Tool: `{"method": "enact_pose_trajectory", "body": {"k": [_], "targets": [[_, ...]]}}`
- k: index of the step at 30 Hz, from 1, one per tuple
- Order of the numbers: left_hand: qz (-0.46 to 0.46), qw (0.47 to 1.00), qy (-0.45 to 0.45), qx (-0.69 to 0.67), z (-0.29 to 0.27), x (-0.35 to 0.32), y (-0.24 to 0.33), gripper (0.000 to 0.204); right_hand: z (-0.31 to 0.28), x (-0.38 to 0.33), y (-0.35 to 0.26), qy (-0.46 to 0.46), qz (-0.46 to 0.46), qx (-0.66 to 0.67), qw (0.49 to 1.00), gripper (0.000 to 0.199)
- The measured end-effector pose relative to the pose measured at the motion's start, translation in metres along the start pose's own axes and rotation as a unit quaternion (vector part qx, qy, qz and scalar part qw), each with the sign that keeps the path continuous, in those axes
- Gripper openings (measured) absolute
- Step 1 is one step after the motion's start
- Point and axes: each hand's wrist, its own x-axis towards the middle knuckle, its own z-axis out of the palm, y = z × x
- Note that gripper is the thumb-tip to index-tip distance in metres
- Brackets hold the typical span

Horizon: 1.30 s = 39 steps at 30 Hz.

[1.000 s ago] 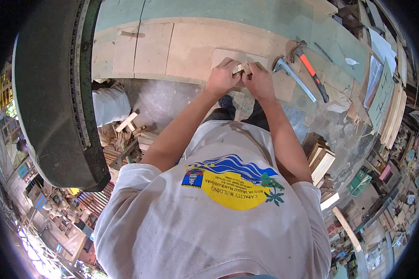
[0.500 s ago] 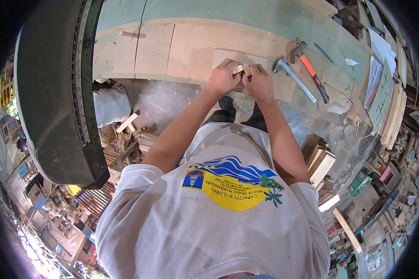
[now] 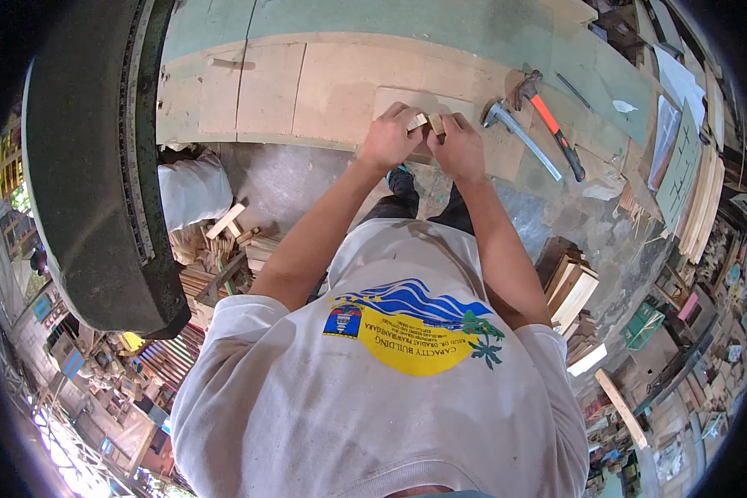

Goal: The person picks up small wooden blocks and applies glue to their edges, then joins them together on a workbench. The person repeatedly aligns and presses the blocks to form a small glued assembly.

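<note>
Both hands work close together at the near edge of the wooden bench (image 3: pixel 266 91); left hand (image 3: pixel 390 137) and right hand (image 3: pixel 459 148) each pinch a small wood block (image 3: pixel 427 123) between the fingertips, the pieces touching, over a flat board (image 3: pixel 390 98); it looks like a fitting step, approx. mid-way; next move prob. needs the pieces kept aligned w/ steady pressure; two hammers (image 3: pixel 523 137) lie just right of the hands, untouched.

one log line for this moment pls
left hand: holds wood blocks | right hand: holds same blocks | on workbench | hammers lie right
</note>
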Motion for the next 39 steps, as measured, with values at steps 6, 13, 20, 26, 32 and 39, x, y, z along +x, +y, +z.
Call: {"method": "enact_pose_trajectory", "body": {"k": [6, 13, 20, 26, 32, 39], "targets": [[-0.028, 0.999, 0.017, 0.012, 0.003, -0.004, 0.000, 0.032, 0.001, 0.002, 0.001, 0.000, -0.012, 0.005, 1.000, 0.038], [-0.031, 0.999, 0.015, 0.013, -0.005, -0.003, 0.004, 0.032, 0.000, 0.000, 0.001, 0.007, -0.022, -0.006, 1.000, 0.038], [-0.031, 0.999, 0.017, 0.024, -0.014, -0.005, 0.011, 0.042, -0.005, 0.000, -0.001, -0.013, -0.015, 0.000, 1.000, 0.038], [-0.058, 0.997, -0.035, 0.028, -0.017, -0.007, 0.005, 0.042, -0.004, -0.001, 0.002, -0.021, -0.015, 0.015, 1.000, 0.038], [-0.004, 0.999, -0.026, 0.045, -0.012, -0.006, -0.004, 0.038, -0.006, -0.001, 0.001, -0.024, -0.019, 0.011, 0.999, 0.036], [-0.002, 0.999, -0.021, 0.024, -0.010, -0.005, -0.005, 0.035, -0.005, 0.000, 0.000, -0.014, -0.020, 0.013, 1.000, 0.035]]}}
